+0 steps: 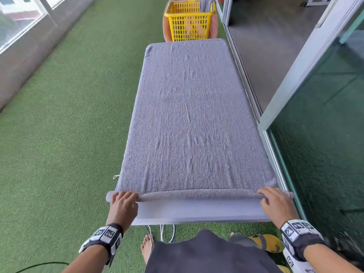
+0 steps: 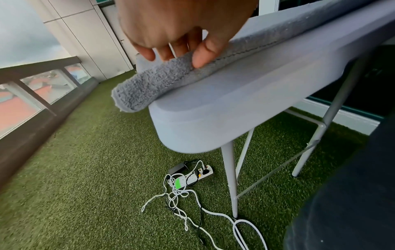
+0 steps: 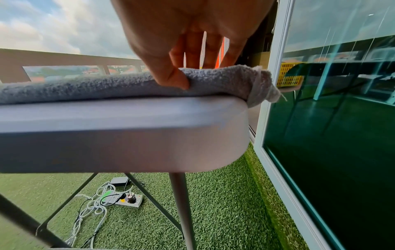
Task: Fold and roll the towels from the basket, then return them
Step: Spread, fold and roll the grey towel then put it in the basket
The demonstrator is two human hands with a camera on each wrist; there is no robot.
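Observation:
A grey towel lies flat along the white folding table. Its near end is turned over into a thin roll. My left hand grips the roll's left end, thumb in front and fingers over the top. At the right end my right hand holds the roll in the same way, its thumb pressed into the cloth. The yellow basket stands past the table's far end with another grey towel hanging over its rim.
A glass sliding door and its frame run close along the table's right side. Artificial grass stretches to the left up to a railing wall. A power strip with tangled cables lies under the table by my feet.

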